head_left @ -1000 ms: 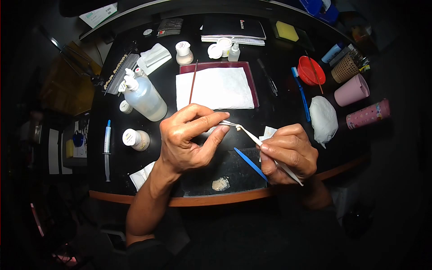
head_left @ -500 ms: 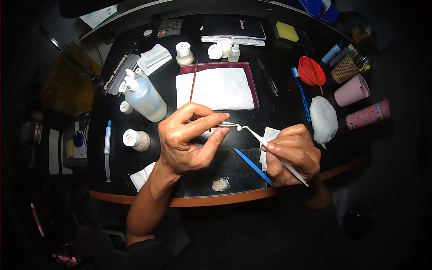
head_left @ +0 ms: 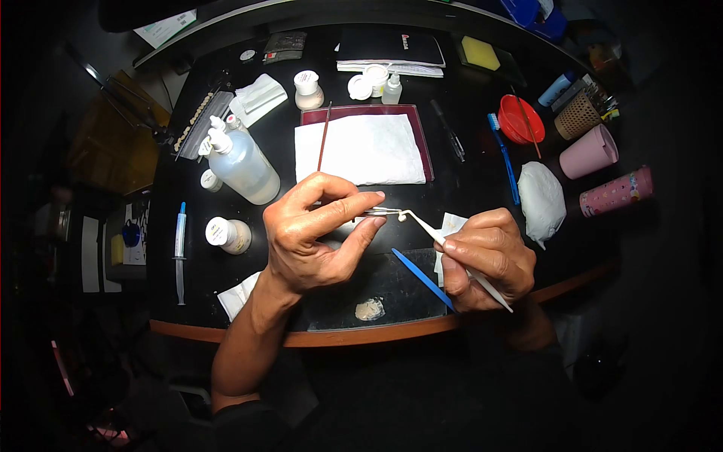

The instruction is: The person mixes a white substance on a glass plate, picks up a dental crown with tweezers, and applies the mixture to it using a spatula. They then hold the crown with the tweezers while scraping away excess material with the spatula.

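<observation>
Your left hand (head_left: 309, 233) pinches metal tweezers (head_left: 387, 211), small off-white piece (head_left: 402, 217) at their tips; your right hand (head_left: 493, 256) grips white angled-tip instrument (head_left: 428, 229) beside it. Overpressing could knock piece loose.

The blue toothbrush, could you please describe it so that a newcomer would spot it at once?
On the black table, find the red bowl toward the right. The blue toothbrush lies just left of it, bristled head farthest from the person. Those bristles set it apart from the blue pointed tool beside the right hand.
</observation>
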The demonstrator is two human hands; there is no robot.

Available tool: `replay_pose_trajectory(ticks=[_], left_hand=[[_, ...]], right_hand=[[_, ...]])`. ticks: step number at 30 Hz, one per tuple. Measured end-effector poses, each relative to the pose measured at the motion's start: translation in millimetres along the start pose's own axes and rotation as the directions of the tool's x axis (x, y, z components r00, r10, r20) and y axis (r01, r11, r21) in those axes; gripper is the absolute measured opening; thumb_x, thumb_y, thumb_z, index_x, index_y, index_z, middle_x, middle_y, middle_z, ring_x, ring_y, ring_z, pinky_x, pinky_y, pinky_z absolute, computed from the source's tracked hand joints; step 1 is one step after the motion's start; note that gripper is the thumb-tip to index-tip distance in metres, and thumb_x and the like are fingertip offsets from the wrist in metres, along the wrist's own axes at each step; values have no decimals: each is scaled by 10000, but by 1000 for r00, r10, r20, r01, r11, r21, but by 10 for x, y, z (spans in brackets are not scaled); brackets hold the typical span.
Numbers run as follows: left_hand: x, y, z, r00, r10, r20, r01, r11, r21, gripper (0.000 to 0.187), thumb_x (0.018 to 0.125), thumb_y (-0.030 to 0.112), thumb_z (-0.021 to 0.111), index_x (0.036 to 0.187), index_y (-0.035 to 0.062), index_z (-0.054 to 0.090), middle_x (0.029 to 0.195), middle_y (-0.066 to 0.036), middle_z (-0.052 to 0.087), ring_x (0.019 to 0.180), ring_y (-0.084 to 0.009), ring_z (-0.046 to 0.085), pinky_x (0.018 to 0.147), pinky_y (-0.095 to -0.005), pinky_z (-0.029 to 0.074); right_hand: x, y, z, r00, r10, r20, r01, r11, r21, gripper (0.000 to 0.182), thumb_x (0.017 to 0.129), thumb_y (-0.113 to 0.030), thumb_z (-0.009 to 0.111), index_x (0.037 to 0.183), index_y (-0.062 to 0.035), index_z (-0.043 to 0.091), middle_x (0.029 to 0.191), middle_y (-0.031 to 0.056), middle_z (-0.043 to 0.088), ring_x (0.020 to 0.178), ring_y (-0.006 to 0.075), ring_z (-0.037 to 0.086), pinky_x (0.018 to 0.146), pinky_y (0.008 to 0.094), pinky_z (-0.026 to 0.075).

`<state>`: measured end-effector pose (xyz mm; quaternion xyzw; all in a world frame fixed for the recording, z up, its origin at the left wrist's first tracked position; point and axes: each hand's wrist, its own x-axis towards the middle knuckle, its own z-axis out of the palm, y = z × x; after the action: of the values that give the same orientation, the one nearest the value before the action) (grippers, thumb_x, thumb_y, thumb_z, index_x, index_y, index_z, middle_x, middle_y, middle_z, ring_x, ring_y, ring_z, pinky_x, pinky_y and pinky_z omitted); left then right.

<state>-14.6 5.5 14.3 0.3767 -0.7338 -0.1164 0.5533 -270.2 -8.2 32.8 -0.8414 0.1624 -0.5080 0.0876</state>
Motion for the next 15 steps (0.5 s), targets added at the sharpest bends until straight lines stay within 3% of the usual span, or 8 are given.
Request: replay_pose_trajectory(ticks=[6,12,15], left_hand=[[22,-12,-9,999,32,-8,-32,999,6,297,734,-8,876,1027,22,842,853,-80,728,712,-136,711,577,-245,545],[5,16,-12,1000,-13,1,13,1000,-4,306,731,-16,863,1035,8,842,869,-99,714,742,-151,693,635,-262,526],[21,-4,-9,999,32,-12,-32,999,5,312,729,-2,879,1037,25,843,858,-79,725,711,-139,705,575,-244,538]], right_hand=[[-27,8,-5,1000,-8,-10,8,1000,8,269,802,26,775,1067,-23,760,877,61,750,754,188,673,653,310,551],[-8,-3,-8,1000,1,15,-1,1000,-9,265,816,19,788,1076,-27,760,893,63,756,761,189,676,662,311,555],[-10,1,-7,1000,0,13,0,1000,-15,270,817,19,797,1081,-26,761,896,64,758,762,190,678,669,313,558]])
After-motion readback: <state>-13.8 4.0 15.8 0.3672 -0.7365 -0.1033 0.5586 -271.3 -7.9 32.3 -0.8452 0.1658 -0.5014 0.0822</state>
